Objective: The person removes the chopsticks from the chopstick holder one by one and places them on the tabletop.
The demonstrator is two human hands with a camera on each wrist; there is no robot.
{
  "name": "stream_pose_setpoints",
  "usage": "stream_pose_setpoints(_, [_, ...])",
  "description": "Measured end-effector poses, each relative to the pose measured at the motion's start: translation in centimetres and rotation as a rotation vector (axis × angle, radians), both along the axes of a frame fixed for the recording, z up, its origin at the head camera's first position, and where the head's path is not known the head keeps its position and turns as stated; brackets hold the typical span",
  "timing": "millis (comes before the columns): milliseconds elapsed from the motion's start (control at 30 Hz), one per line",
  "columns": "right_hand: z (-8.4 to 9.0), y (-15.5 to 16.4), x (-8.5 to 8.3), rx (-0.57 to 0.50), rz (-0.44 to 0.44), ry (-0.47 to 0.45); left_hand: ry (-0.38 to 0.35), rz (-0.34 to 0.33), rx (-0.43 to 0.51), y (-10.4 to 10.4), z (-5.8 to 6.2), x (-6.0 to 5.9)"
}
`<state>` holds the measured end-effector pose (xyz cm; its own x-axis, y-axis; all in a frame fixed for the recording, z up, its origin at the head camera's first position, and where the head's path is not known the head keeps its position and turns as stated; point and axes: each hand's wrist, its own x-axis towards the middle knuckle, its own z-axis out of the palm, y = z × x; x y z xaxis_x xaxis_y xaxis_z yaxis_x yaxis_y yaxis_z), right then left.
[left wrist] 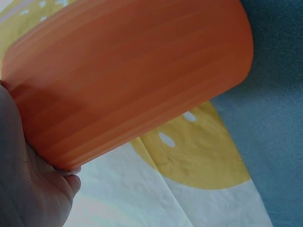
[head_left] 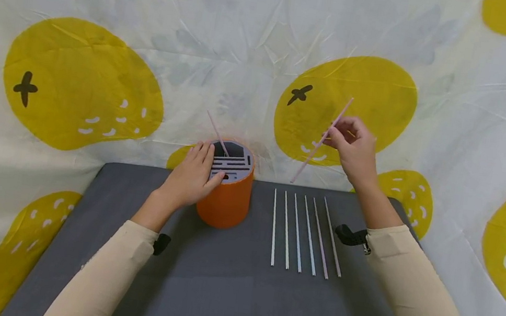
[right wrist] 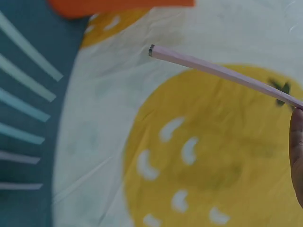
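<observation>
An orange cylindrical holder (head_left: 227,199) with a grey slotted lid (head_left: 233,162) stands at the back of the grey mat (head_left: 199,288). My left hand (head_left: 194,176) grips its left side and rim; the left wrist view shows the holder's orange wall (left wrist: 132,75) against my palm. One pale pink stick (head_left: 218,133) pokes up from the lid. My right hand (head_left: 353,148) is raised right of the holder and pinches another pink stick (head_left: 321,140), tilted with its lower end toward the mat. That held stick (right wrist: 218,71) also crosses the right wrist view. Several pale sticks (head_left: 305,233) lie in a row on the mat.
A white cloth with large yellow fruit shapes (head_left: 82,84) covers the backdrop and the surface around the mat. Black wrist-camera straps (head_left: 352,236) sit on both sleeves. Bare mat lies in front of the holder and the row.
</observation>
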<state>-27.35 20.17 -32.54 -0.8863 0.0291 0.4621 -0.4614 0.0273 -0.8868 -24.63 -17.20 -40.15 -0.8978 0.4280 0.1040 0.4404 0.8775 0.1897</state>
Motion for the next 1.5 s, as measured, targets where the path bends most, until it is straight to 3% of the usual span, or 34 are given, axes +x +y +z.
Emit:
stream_pose_setpoints(300, [-3.8,5.2,1.0,0.143,-0.092,-0.13,0.007,0.0,-0.014,-0.1,0.0,-0.1])
stream_pose_setpoints(467, [-5.9,7.3,1.6,0.342,-0.133,-0.239,0.0,0.002,-0.012,-0.2,-0.1,0.1])
stream_pose_setpoints(600, [-9.1,9.8,0.8,0.496,-0.144,-0.302,0.001,0.001,-0.01,-0.3,0.0,0.2])
stream_pose_setpoints(767, [-12.1,11.9,0.7,0.604,-0.131,-0.357,-0.001,0.006,-0.018,-0.3,0.0,0.2])
stream_pose_setpoints(1100, [-16.5,13.6,1.7,0.648,-0.062,-0.532,0.002,0.005,-0.007,-0.2,0.1,0.1])
stream_pose_setpoints(1300, [-18.4,13.9,1.9,0.689,-0.065,-0.586,0.002,0.008,-0.003,-0.2,0.1,0.1])
stream_pose_setpoints(1500, [-20.1,13.9,2.0,0.649,-0.076,-0.658,-0.008,0.012,-0.002,-0.1,0.0,0.2])
